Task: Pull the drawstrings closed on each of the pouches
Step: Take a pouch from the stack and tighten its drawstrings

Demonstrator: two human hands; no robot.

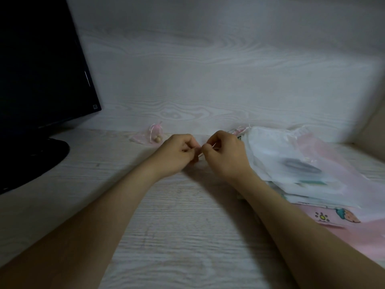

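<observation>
My left hand (177, 153) and my right hand (225, 155) meet at the middle of the desk, fingers curled, pinching something small and pale between them at their fingertips; it looks like a sheer pouch's drawstring (199, 152), mostly hidden by the fingers. A small pink organza pouch (149, 135) with its neck gathered and round beige beads inside lies behind my left hand, near the wall. A heap of sheer white and pink pouches (291, 161) lies to the right of my right hand.
A black monitor (41, 65) on a round black base (37, 161) stands at the left. A pink printed sheet (341, 217) lies under the heap at the right. The white wood-grain desk (177, 236) meets the wall just behind the hands.
</observation>
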